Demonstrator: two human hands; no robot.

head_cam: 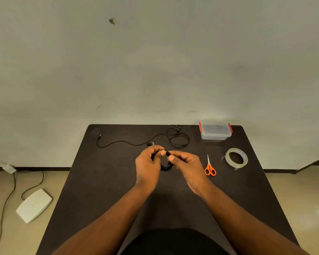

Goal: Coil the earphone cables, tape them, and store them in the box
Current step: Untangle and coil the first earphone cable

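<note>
While both hands' grip (167,157) holds a coiled black cable (165,167), the dark table (103,181) meets a pale wall (155,61).

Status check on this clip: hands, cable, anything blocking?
Left hand and right hand both grip coiled cable above table. Second cable loose, uncoiled. Tape, scissors, box untouched. Nothing blocking.
</note>
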